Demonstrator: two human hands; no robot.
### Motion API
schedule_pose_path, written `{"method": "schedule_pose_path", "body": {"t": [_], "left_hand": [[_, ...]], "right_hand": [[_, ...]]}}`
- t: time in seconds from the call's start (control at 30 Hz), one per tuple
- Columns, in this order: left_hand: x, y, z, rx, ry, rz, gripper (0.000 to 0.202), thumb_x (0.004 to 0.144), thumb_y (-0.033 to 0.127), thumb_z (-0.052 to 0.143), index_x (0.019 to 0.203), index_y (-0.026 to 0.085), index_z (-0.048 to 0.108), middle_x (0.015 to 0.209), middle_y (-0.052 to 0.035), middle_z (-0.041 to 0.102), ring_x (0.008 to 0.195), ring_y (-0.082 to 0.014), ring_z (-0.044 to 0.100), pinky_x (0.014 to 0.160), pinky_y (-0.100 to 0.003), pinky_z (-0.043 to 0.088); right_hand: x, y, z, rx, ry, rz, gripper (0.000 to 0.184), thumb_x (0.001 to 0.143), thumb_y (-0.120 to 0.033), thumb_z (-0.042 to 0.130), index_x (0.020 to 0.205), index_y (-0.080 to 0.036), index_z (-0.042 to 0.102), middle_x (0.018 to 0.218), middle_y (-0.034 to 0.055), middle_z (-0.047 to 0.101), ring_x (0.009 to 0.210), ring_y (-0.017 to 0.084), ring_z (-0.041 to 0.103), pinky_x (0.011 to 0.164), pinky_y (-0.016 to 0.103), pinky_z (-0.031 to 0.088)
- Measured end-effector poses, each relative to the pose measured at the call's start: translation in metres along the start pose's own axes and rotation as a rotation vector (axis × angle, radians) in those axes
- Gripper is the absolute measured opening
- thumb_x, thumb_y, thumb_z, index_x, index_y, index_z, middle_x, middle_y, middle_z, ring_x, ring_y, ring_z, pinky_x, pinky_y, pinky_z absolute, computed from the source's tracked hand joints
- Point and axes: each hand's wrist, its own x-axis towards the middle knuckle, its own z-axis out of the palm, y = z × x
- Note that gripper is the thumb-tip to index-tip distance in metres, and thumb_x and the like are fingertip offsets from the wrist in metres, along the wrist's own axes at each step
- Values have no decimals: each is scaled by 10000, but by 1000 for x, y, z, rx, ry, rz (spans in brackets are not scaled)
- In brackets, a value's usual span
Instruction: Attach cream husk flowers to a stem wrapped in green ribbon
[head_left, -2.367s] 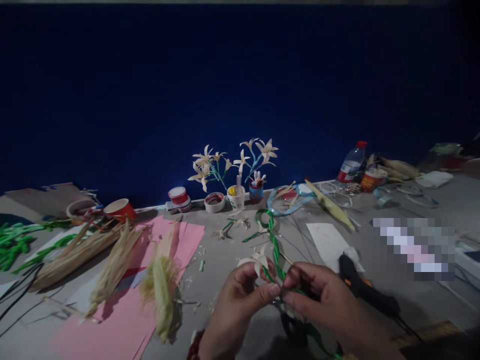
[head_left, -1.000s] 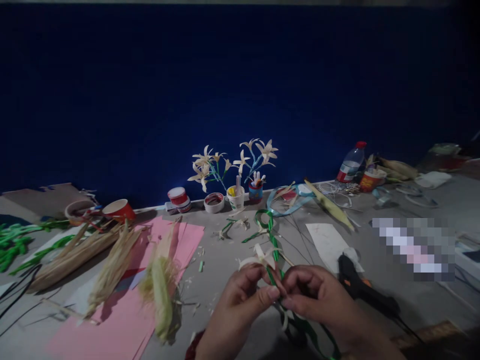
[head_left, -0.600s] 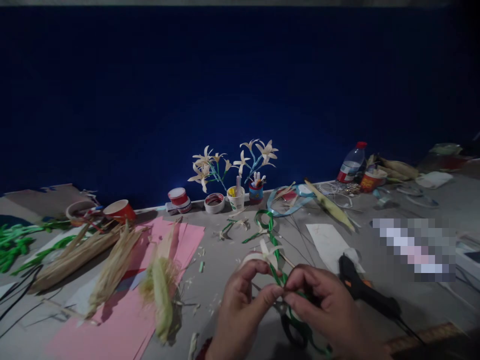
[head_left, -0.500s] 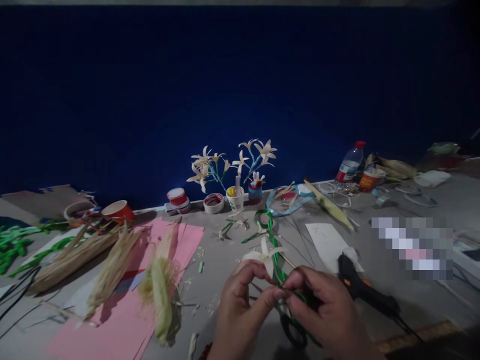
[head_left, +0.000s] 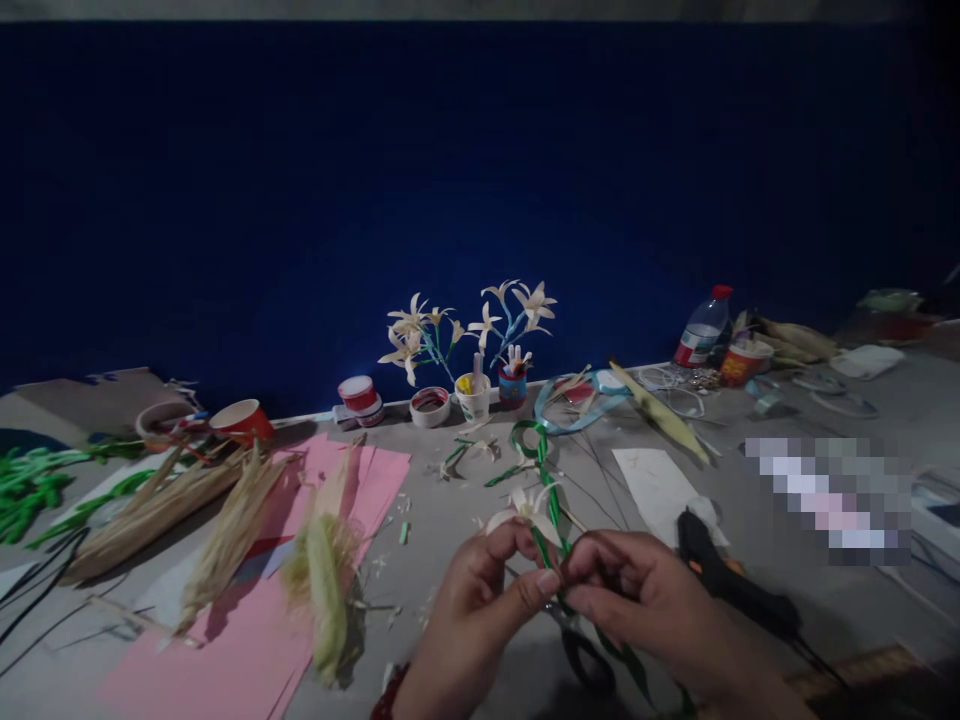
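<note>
My left hand (head_left: 480, 610) pinches the stem of a small cream husk flower (head_left: 525, 508) between thumb and fingers. Close against it, my right hand (head_left: 645, 600) is closed on the green ribbon (head_left: 551, 500), which winds round that stem and trails away across the grey table (head_left: 450, 510) toward the back. The two thumbs nearly touch at the stem. A pair of black scissors (head_left: 581, 650) lies on the table under my hands, partly hidden.
A black glue gun (head_left: 731, 580) lies just right of my right hand. Pink paper (head_left: 262, 620), a corn cob and dry husks (head_left: 225, 530) are to the left. Cups, finished husk flowers (head_left: 472, 325) and a water bottle (head_left: 701, 328) line the blue wall.
The hands stay together at the stem with small finger shifts; the cream flower has turned and bobbed slightly above my left hand, and the view has tipped a little.
</note>
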Motion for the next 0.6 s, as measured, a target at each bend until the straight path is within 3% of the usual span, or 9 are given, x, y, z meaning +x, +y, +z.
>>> {"method": "schedule_pose_path", "body": {"t": [0.17,0.4,0.6], "left_hand": [[-1,-2,-3,-42,-20,-8,110,765,282,758,797,191,706,869,-21,632,885,-196,543,827,-286,384],[3,6,-5,51,-143,73,99,842,275,676,792,192,698,856,-33,610,890,-211,554,830,-297,408],[-3,1,-11,412,-9,153,106,824,311,698,865,214,706,949,-65,662,963,-248,579,882,-318,392]], "right_hand": [[2,4,3,86,0,27,325,723,-455,777,719,-192,586,587,-94,401,487,65,288,434,188,249],[3,4,1,76,-45,2,339,719,-444,765,673,-193,541,593,-82,434,486,70,365,453,190,315],[1,1,3,-102,77,-97,205,777,-335,691,688,-207,559,636,-61,450,537,101,379,461,205,328]]}}
